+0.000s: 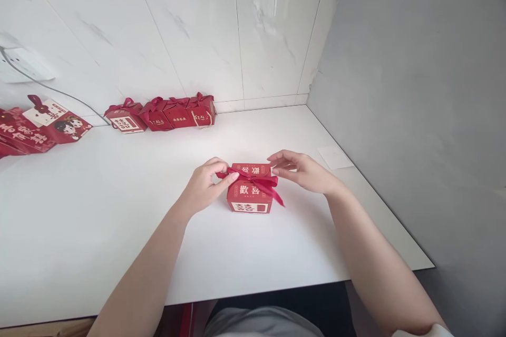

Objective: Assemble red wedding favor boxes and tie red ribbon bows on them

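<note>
Our forearms (pixel 142 263) flank a light-looking, stiff box (pixel 250 192), best held by its sides; left hand (pixel 205 184) pinches ribbon (pixel 263 181), right hand (pixel 303 171) half-open, empty.

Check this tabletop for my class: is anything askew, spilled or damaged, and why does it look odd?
I see no spill or damage. Only the red ribbon on the front box looks uneven: one tail trails past the box's right edge, so it seems lopsided, while the left hand pinches its other side.
</note>
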`<action>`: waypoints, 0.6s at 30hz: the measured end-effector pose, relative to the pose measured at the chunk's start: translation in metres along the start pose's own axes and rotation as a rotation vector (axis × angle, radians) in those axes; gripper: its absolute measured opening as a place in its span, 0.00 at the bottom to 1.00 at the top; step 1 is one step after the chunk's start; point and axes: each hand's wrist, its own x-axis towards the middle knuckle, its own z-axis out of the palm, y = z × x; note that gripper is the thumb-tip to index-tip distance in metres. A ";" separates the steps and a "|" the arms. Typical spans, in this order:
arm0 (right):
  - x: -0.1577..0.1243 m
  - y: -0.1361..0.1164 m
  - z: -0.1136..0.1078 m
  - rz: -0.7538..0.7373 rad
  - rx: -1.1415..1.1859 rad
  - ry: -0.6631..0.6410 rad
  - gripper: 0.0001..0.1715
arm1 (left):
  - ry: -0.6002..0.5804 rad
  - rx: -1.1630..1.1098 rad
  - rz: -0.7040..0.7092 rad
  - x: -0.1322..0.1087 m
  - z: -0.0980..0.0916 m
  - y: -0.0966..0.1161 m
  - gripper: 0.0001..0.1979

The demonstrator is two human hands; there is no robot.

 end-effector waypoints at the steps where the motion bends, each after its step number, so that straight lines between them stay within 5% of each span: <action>1: 0.001 0.000 0.000 0.025 0.009 0.032 0.20 | 0.016 -0.003 0.004 0.000 -0.002 0.000 0.18; 3: 0.001 -0.001 0.000 0.076 0.050 -0.023 0.27 | 0.006 -0.026 0.001 -0.001 -0.007 0.000 0.19; 5: 0.000 -0.004 -0.001 0.105 0.102 -0.225 0.31 | -0.049 -0.059 -0.022 -0.001 -0.011 0.001 0.20; 9: -0.002 -0.005 0.000 0.081 0.222 -0.510 0.21 | -0.160 -0.118 -0.082 -0.001 -0.018 0.000 0.20; 14: -0.009 -0.005 -0.017 0.070 0.153 -0.497 0.17 | -0.146 -0.077 -0.093 -0.001 -0.048 -0.013 0.19; 18: -0.022 0.001 -0.046 0.033 0.172 -0.406 0.15 | 0.070 -0.032 -0.293 -0.011 -0.081 -0.031 0.18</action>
